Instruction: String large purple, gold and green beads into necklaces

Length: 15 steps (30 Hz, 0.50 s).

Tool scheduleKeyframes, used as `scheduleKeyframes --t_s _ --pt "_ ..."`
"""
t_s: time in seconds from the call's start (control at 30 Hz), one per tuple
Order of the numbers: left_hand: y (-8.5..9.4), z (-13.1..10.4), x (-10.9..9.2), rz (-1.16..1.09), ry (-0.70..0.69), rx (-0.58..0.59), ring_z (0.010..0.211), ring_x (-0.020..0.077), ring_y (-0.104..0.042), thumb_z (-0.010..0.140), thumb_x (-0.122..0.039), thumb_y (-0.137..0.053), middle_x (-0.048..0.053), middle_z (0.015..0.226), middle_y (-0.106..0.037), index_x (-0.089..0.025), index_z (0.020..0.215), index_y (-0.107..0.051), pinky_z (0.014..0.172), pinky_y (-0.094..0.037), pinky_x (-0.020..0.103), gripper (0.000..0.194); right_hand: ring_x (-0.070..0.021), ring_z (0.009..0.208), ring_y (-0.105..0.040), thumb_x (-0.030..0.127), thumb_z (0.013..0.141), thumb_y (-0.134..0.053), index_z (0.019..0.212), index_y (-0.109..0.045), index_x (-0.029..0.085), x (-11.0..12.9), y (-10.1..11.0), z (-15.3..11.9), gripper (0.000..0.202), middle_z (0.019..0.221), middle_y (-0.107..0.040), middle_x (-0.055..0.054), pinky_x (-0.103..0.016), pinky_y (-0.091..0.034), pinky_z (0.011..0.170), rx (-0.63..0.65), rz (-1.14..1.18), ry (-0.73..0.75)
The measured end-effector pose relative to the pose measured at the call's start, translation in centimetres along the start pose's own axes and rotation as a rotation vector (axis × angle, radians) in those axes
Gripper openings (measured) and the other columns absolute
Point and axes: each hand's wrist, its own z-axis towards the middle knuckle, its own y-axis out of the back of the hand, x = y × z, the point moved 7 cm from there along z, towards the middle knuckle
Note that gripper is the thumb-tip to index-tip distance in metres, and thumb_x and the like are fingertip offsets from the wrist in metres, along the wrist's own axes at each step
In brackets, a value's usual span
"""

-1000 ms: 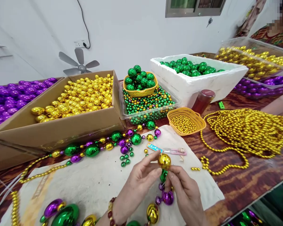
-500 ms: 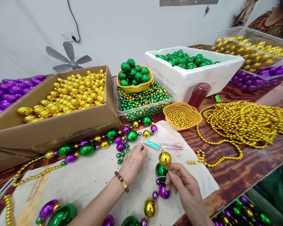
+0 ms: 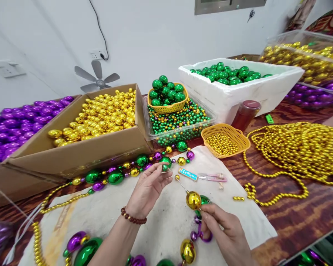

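Left hand [image 3: 152, 183]: thumb and fingertips are pinching one small green bead [image 3: 164, 167] above one white cloth [image 3: 105, 218]. Right hand [image 3: 220, 225]: thumb and forefinger are gripping one thin strand [image 3: 179, 181] at the edge of one large gold bead [image 3: 193, 200]. The strand is running through the gold bead toward the green bead. Beyond, one blue packet [image 3: 188, 174] is lying on the cloth; three small gold beads [image 3: 238, 198] are resting right of it. Two orange baskets [image 3: 226, 153] are holding beads: one green, one gold.

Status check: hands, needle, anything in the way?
Left hand pinching small green bead by far end of needle; right hand pinching near end. Gold ball threaded on. Nothing seen blocking.
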Motion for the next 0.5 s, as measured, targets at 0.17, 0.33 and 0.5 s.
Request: scheduleKeyframes --t_s 0.17,0.33,0.5 --pt "-0.01 -0.51 -0.67 -0.119 0.023 -0.003 0.093 0.0194 -0.067 0.084 -0.023 -0.066 0.009 0.102 -0.068 -0.016 0.103 -0.066 0.087 -0.053 0.033 0.02 -0.0112 0.046 -0.053 0.035 0.095 -0.049 0.093 -0.066 0.017 0.67 -0.43 -0.03 0.025 0.055 -0.057 0.001 -0.022 -0.045 0.049 -0.014 -0.044 0.077" --pt "0.12 -0.59 -0.53 -0.118 0.014 -0.016 0.091 0.0193 -0.068 0.083 -0.021 -0.066 0.007 0.098 -0.068 -0.016 0.102 -0.066 0.087 -0.054 0.034 0.019 -0.0115 0.046 -0.053 0.035 0.095 -0.049 0.098 -0.065 0.017 0.51 -0.45 -0.04 0.024 0.056 -0.056 0.001 -0.022 -0.045 0.048 -0.019 -0.045 0.072" --pt "-0.04 -0.78 -0.63 -0.084 -0.003 -0.014 0.092 0.0203 -0.068 0.083 -0.022 -0.067 0.006 0.097 -0.068 -0.017 0.102 -0.067 0.09 -0.053 0.038 0.02 -0.0114 0.045 -0.051 0.035 0.095 -0.05 0.096 -0.067 0.017 0.82 -0.37 -0.02 0.024 0.053 -0.054 0.002 -0.022 -0.044 0.047 -0.022 -0.11 0.09"
